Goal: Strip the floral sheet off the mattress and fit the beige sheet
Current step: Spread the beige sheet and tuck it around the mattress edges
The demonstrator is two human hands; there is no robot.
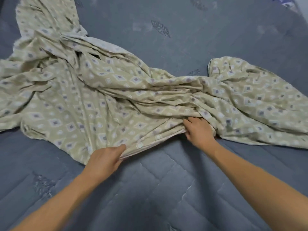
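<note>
A: How does the beige sheet [116, 100] look?

B: It is a pale beige-green cloth printed with rows of small diamonds, each with a dull purple-grey square at its centre, and little white rings between them. It is heavily rumpled, gathered into long folds that run across the mattress [166, 189] from its far left part to its right side. One lobe of it bulges up on the right, and a strip reaches toward the far left corner. A paler underside shows along the near hem.

A: And where does it lie?

B: It is heaped on the mattress, across its middle; the near part and the far right part of the mattress are uncovered. That surface is grey-blue, quilted in diagonal stitching, with faint leaf motifs woven in.

A: What are the person's hands doing?

B: The left hand [105, 161] grips the sheet's near hem, thumb on top and fingers curled under the edge. The right hand [199, 132] holds the bunched folds further along the same hem, toward the mattress's right side, its fingers curled into the cloth. Both forearms are bare.

A: Any writing to read?

B: A small patch with blue marks sits at the mattress's far right corner, but it is too blurred to read.
</note>
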